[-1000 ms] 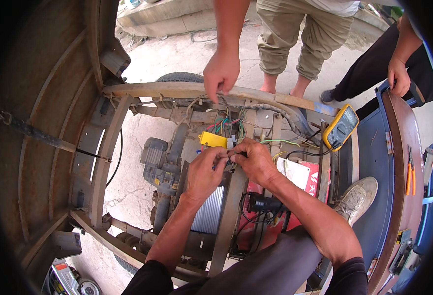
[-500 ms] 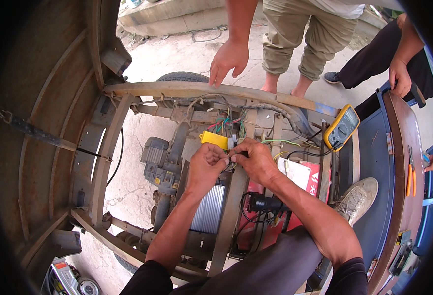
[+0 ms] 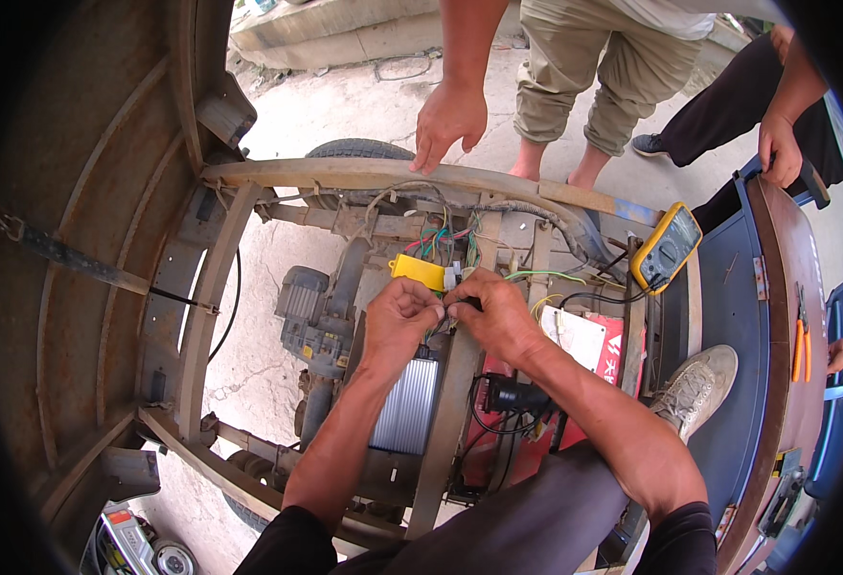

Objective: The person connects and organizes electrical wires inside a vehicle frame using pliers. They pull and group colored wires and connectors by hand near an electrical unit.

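My left hand point(image 3: 395, 321) and my right hand point(image 3: 498, 314) meet fingertip to fingertip over the middle of a metal vehicle frame. Both are closed in a pinch on thin dark wire point(image 3: 448, 324), most of it hidden by the fingers. Just beyond them sits a yellow box point(image 3: 417, 272) with a pale connector point(image 3: 451, 276) at its right side. Red, green and blue wires point(image 3: 438, 240) spread out behind the box. Below my left hand lies a finned silver controller point(image 3: 406, 407). A green wire point(image 3: 546, 275) runs off to the right of my right hand.
A yellow multimeter point(image 3: 666, 247) leans at the frame's right. Orange-handled pliers point(image 3: 801, 347) lie on a brown panel edge point(image 3: 776, 259). Across the frame, another person's hand point(image 3: 450, 120) rests on the rail point(image 3: 364, 173). A second person's hand point(image 3: 779, 153) touches the panel. My shoe point(image 3: 699, 388) stands inside.
My hands keep nearly the same pinch and place. At the far right, a person's hand beside the panel has shifted slightly downward.
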A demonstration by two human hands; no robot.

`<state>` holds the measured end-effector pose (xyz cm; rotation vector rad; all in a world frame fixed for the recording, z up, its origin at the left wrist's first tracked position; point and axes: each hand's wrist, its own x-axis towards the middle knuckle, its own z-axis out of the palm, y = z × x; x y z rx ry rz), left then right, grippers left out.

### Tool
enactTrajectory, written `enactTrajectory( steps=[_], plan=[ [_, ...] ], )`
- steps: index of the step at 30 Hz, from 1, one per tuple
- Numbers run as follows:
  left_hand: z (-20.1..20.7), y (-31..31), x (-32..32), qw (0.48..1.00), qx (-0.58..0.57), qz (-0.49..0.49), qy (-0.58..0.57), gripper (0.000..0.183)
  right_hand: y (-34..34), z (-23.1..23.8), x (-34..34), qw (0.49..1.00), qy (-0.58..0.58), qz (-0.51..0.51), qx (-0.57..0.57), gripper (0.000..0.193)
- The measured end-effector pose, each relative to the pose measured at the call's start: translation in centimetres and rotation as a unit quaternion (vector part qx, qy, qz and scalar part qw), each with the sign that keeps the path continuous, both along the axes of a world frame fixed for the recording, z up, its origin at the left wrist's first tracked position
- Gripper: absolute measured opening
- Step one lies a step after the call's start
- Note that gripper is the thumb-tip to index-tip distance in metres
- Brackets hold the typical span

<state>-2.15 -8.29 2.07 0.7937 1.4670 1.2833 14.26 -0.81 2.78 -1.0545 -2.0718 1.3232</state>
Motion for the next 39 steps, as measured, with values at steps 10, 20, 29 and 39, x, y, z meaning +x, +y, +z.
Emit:
enactTrajectory(
  steps=[10,20,29,39],
  plan=[
    [-0.2,-1.0,0.4,0.992,0.043,0.034,0.117,0.018,0.6,0.2,1.0,0.993,0.038,-0.047,-0.103,0.014],
    [1.8,-1.7,3.3,0.939,0.064,-0.032,0.337,0.010,0.9,0.4,1.7,0.993,0.023,-0.047,-0.101,0.016],
    [-0.3,-2.5,2.6,0.990,0.014,0.000,0.142,0.005,1.2,0.7,2.0,0.992,0.017,-0.021,-0.125,0.016],
    [-1.0,-3.5,3.0,0.998,0.023,0.051,0.004,0.006,0.8,0.2,1.4,0.999,-0.011,0.022,-0.023,0.013]
  ],
)
